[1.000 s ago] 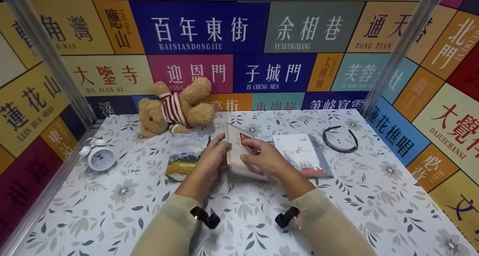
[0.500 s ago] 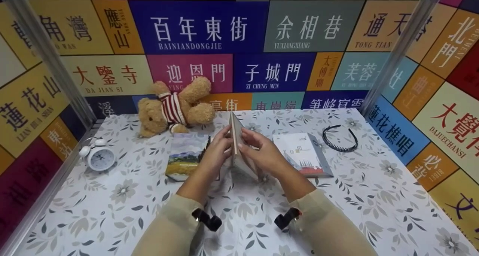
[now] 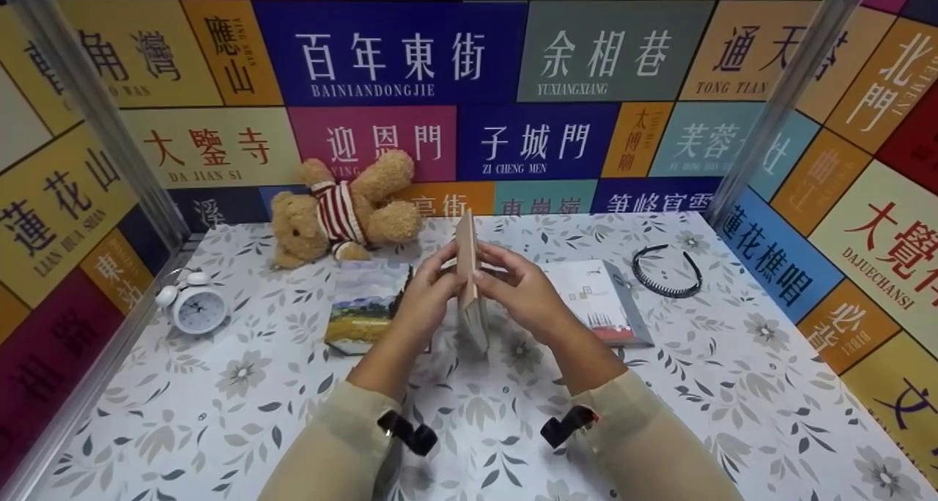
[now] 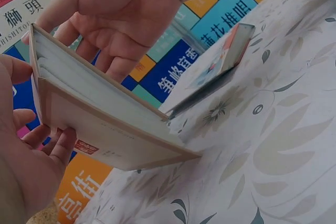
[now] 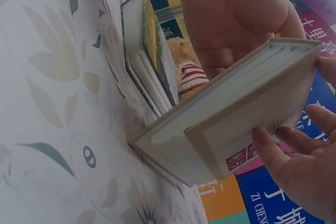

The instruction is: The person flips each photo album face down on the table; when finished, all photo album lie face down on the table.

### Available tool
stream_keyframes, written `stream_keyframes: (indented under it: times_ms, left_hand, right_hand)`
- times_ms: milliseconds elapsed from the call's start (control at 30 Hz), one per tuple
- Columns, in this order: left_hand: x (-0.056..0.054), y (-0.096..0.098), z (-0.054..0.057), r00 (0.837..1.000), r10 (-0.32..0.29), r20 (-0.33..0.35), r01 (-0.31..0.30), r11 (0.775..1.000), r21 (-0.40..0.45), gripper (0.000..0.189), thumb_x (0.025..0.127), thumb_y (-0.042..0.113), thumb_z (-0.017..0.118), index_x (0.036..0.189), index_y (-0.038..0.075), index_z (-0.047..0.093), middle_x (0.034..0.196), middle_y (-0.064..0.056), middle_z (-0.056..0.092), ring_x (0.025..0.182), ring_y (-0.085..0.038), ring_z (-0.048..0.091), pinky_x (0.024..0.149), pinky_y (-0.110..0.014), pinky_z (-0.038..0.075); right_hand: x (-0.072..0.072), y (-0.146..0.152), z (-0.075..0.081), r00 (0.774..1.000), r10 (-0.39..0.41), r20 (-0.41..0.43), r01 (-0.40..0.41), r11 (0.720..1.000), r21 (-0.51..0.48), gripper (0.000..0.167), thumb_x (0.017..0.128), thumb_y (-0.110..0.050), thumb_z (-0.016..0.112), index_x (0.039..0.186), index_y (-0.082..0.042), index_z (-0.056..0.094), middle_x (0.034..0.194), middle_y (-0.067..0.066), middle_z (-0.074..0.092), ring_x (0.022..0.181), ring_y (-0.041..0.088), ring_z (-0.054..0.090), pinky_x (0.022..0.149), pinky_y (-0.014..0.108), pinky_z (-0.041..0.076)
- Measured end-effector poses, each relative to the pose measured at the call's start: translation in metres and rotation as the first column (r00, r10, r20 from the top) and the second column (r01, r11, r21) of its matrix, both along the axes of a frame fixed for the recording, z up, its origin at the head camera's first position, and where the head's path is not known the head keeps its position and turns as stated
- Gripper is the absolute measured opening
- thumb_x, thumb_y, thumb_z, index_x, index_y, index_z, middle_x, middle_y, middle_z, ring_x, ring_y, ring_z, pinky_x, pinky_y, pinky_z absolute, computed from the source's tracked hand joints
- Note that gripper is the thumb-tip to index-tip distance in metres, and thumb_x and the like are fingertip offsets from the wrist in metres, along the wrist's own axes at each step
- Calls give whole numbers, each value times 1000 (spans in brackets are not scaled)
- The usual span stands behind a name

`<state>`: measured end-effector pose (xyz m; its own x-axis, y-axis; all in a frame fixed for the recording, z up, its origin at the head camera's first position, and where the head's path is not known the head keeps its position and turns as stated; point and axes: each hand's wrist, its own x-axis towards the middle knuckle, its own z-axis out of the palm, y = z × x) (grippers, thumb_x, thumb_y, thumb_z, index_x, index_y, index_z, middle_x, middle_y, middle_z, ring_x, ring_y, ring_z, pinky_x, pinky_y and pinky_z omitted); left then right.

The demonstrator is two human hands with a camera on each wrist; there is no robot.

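— Flowered tabletop [image 3: 476, 442] nearest; what about the grip?
— Left hand [image 3: 427, 288] and right hand [image 3: 524, 292] both clasp the beige book [image 3: 473, 312] upright between them, fingertips against it.
— Beyond?
— Landscape-covered book [image 3: 363, 307] left, white book [image 3: 602, 307] right, alarm clock [image 3: 198, 310] and hairband [image 3: 665, 291] outside those; then a teddy bear [image 3: 341, 212] lying before the lettered wall [image 3: 396, 54].

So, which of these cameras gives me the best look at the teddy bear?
The head view: the teddy bear lies there with nothing in front of it. The right wrist view shows only some fur and striped sweater beyond the held book; the left wrist view, just brown fuzz at the bottom edge.
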<state>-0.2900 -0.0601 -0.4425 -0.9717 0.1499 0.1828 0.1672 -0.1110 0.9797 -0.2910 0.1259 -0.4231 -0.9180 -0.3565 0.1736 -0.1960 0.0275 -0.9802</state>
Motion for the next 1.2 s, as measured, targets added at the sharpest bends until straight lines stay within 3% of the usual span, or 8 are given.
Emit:
stream_keyframes:
  times_ms: [267,467,633,800,900,1000,1200]
  left_hand:
    - [4,1,1,999,30,40,-27,996,-80,65,102,22,63,164,18,45,171,-9,34,154,-30,48,121,-47,48]
    - [1,-1,-2,999,24,48,-17,991,-134,67,101,21,64,164,16,45,173,-9,33,157,-31,44,124,-51,45]
    - [-1,-3,-8,997,27,77,-10,979,-203,58,106,31,63,161,17,50,173,-11,36,154,-33,49,123,-51,46]
    - [-5,-6,-19,989,-18,148,60,958,-280,55,110,41,56,159,16,53,167,-12,49,149,-37,52,121,-55,47]
    - [-6,-7,-25,982,-57,182,113,942,-317,57,110,41,58,160,15,51,164,-13,52,152,-37,49,125,-56,41]
    - [-7,-7,-27,982,-59,180,120,929,-349,60,108,40,61,160,15,51,165,-13,52,154,-35,46,129,-54,36]
    - [-8,-7,-31,984,-85,155,138,917,-374,56,106,26,64,157,7,53,159,-20,55,141,-38,59,120,-52,48]
  right_hand:
    - [-5,6,-1,996,-32,78,32,999,2,60,107,-27,67,163,-19,47,160,13,53,142,34,61,106,40,62]
    - [-10,9,-1,991,-93,99,91,996,21,61,103,-17,64,162,-17,48,156,15,54,134,35,66,101,39,64]
    - [-11,12,-3,986,-122,116,118,992,42,66,97,-9,59,162,-17,48,158,14,54,133,31,67,100,35,63]
    - [-14,17,-5,973,-159,169,148,986,75,73,93,-9,57,163,-25,46,146,19,66,114,24,74,86,32,63]
    - [-17,20,-7,965,-197,176,179,978,109,73,91,-11,59,162,-29,48,146,14,66,105,21,74,78,31,62]
    - [-20,22,-8,958,-229,172,209,970,127,69,95,-16,64,161,-27,49,156,6,58,114,24,72,80,31,64]
    - [-31,31,-18,950,-274,151,241,948,207,67,100,-22,73,163,-22,47,165,6,49,133,33,66,89,33,66]
